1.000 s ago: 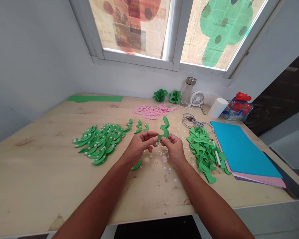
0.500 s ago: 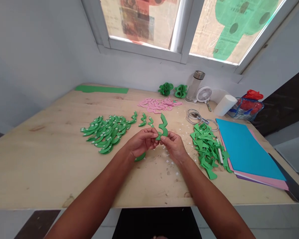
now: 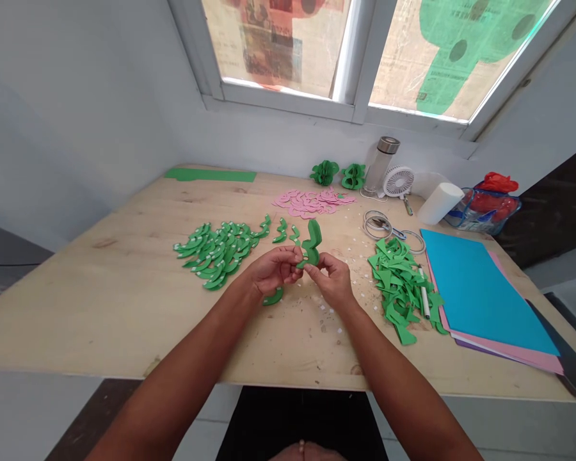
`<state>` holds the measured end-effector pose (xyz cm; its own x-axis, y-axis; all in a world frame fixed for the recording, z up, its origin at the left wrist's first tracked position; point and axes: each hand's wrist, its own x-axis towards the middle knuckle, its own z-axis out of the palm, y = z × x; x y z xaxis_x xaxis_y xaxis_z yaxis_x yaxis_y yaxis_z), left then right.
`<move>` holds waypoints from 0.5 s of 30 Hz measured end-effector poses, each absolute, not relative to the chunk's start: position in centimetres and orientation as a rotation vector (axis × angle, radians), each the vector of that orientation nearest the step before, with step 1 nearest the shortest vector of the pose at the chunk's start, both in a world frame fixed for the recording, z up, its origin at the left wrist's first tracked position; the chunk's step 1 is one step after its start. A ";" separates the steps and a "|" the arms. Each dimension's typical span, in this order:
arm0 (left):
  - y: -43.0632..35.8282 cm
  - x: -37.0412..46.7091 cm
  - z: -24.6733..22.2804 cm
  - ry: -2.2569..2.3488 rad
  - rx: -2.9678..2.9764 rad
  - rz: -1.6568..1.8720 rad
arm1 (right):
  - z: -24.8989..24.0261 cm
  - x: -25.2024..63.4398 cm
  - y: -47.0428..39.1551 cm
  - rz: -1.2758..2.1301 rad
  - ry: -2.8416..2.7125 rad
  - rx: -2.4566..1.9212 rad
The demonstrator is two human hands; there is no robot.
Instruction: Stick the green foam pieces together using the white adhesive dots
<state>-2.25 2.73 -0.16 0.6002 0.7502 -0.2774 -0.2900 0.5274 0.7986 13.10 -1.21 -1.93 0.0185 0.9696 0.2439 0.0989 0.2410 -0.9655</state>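
Between my two hands is a wavy green paper cutout point(image 3: 312, 240), held upright over the table with its scalloped edge showing. My left hand point(image 3: 279, 266) pinches its lower left end. The thumb and fingers of my right hand point(image 3: 331, 274) close on its lower right part. Beneath my left hand lies a curved green piece point(image 3: 273, 296), partly hidden. Left of my hands is a heap of similar green cutouts with small white tabs point(image 3: 221, 246). A few single green pieces point(image 3: 281, 229) lie just beyond my left hand.
Green paper scraps point(image 3: 393, 282) with a white pen point(image 3: 424, 293) lie at right, beside stacked coloured sheets point(image 3: 484, 288). Tape rings point(image 3: 377, 225), pink cutouts point(image 3: 312, 202), green paper flowers point(image 3: 324, 172), a bottle point(image 3: 381, 163) and a small fan point(image 3: 398, 182) stand or lie farther back.
The wavy cutout has turned slightly in my fingers, and its folded layers show more. Both hands keep their pinch. The camera view has shifted a little.
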 end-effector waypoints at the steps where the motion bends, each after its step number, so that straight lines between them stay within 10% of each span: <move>1: 2.7 -2.2 0.1 0.694 0.806 0.679 | -1.9 13.2 -1.2 0.923 -1.371 -1.125; 15: 0.0 -6.8 -1.2 1.676 1.799 0.622 | -2.9 13.1 -0.6 1.247 -0.915 -1.023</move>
<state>-6.77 0.01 -1.21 0.0946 0.9938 -0.0590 0.7146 -0.0265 0.6990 13.11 -0.58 -2.86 0.1093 0.9940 -0.0008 -0.2971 0.0319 -0.9543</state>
